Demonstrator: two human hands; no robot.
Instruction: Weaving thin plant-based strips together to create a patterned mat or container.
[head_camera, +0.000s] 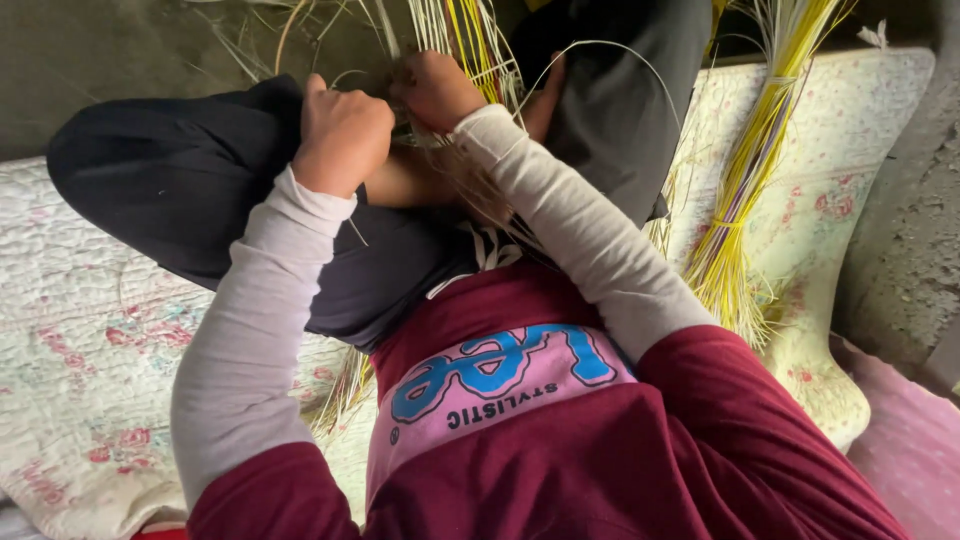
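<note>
I look down at my lap, where I sit cross-legged in dark trousers. My left hand (342, 135) is closed in a fist around thin pale straw strands (470, 45). My right hand (435, 90) grips the same yellow and white strands just to the right, fingers curled around them. The strands fan upward past the top of the view. What the strands join to beneath my hands is hidden by my fists and forearms.
A bundle of yellow, white and purple straw (745, 185) lies on the right on a floral quilted mat (70, 330). A grey concrete floor (905, 240) lies beyond the mat. A pink cloth (915, 455) sits at the lower right.
</note>
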